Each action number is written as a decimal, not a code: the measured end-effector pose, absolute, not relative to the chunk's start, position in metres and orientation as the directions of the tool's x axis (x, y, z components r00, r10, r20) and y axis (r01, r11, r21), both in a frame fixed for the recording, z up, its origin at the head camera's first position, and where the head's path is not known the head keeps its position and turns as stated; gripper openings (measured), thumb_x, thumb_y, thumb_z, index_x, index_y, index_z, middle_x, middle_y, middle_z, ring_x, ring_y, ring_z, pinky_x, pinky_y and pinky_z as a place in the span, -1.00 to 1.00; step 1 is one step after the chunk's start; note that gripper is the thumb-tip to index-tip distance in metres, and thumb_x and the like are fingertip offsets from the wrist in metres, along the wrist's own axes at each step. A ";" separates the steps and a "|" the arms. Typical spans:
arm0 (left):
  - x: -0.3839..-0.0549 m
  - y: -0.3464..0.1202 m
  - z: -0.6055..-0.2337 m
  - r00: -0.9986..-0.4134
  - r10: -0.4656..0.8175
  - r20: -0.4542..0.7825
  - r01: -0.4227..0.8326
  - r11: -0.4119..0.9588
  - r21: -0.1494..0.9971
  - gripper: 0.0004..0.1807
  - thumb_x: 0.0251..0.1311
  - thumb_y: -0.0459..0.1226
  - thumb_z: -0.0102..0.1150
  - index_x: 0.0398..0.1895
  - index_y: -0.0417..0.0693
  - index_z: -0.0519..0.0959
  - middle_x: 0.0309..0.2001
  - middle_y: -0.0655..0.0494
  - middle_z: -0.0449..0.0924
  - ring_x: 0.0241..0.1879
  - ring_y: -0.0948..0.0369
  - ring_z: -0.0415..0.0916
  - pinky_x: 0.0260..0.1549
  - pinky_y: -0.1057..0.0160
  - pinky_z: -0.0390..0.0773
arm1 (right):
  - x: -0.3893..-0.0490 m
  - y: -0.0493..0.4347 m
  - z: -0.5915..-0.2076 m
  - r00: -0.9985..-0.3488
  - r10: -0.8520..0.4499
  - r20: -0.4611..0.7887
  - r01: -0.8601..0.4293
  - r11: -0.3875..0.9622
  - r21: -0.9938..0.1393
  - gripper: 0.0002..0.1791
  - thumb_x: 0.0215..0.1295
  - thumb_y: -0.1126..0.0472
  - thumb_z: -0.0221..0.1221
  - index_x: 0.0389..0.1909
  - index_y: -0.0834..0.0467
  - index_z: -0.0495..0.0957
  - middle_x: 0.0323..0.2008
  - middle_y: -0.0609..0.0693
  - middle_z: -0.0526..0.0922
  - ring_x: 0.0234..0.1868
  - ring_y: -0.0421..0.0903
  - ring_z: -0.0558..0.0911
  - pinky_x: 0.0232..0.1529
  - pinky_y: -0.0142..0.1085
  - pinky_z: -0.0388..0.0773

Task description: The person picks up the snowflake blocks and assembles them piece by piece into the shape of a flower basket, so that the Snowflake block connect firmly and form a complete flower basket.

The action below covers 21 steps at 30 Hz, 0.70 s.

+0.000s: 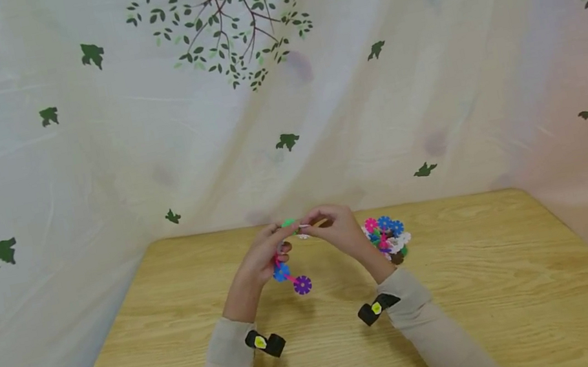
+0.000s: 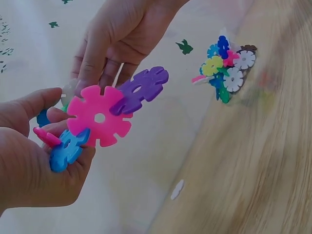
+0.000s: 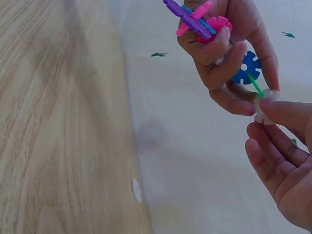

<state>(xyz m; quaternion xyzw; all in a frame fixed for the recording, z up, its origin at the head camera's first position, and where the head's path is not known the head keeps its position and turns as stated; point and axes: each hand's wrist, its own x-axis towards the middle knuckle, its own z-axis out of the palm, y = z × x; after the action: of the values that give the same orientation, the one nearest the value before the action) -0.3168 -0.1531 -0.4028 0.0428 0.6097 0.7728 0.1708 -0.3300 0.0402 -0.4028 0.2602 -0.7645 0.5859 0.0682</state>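
Note:
My left hand (image 1: 260,258) grips a chain of flower-shaped plastic interlocking discs above the table. At the chain's near end hangs a purple disc (image 1: 303,285), slotted into a pink disc (image 2: 85,114) that joins a light blue disc (image 2: 63,153). Toward the other end, the right wrist view shows a darker blue disc (image 3: 240,76) with a green disc (image 3: 256,86) set edge-on in it. Beside the green one, my right hand (image 1: 340,231) pinches a white disc (image 3: 261,117) between thumb and fingers. Left fingers hide the chain's middle.
A pile of mixed-colour flower discs (image 1: 388,242) lies on the wooden table (image 1: 498,305), right of the right hand. One loose white disc (image 2: 177,190) lies near the table's far edge. Behind the table hangs a pale cloth (image 1: 218,157) printed with branches and green shapes.

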 end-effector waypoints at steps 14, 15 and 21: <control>-0.319 -0.174 -0.394 -0.962 0.222 -0.160 -0.215 -0.249 0.944 -0.91 0.52 -0.20 0.05 -0.09 0.00 0.45 -0.13 0.23 0.58 -0.54 0.38 0.15 -0.67 0.53 0.18 | -0.376 0.027 -0.451 -0.910 -0.412 0.056 -0.292 0.537 -0.791 -0.52 0.31 0.31 0.32 0.20 0.39 0.53 -0.09 0.30 0.71 -0.10 0.10 0.69 -0.12 -0.18 0.68; -0.319 -0.174 -0.394 -0.962 0.223 -0.160 -0.216 -0.254 0.943 -0.91 0.52 -0.20 0.05 -0.09 0.00 0.45 -0.12 0.22 0.58 -0.54 0.38 0.15 -0.67 0.52 0.17 | -0.378 0.026 -0.455 -0.909 -0.415 0.033 -0.284 0.560 -0.778 -0.50 0.31 0.31 0.32 0.23 0.39 0.50 -0.08 0.29 0.70 -0.10 0.09 0.68 -0.13 -0.19 0.67; -0.318 -0.174 -0.393 -0.964 0.228 -0.134 -0.195 -0.273 0.942 -0.92 0.51 -0.21 0.07 -0.19 0.01 0.49 -0.08 0.19 0.54 -0.52 0.36 0.15 -0.65 0.52 0.17 | -0.388 0.022 -0.464 -0.920 -0.391 0.001 -0.264 0.619 -0.739 -0.38 0.28 0.36 0.31 0.35 0.40 0.39 -0.22 0.25 0.68 -0.40 -0.12 0.57 -0.38 -0.37 0.54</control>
<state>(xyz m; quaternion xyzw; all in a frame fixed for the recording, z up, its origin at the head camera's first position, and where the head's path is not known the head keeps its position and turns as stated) -0.3176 -0.1740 -0.3933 0.0139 0.5883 0.7976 0.1325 -0.3876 0.0220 -0.4640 0.1828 -0.8962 0.3961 -0.0803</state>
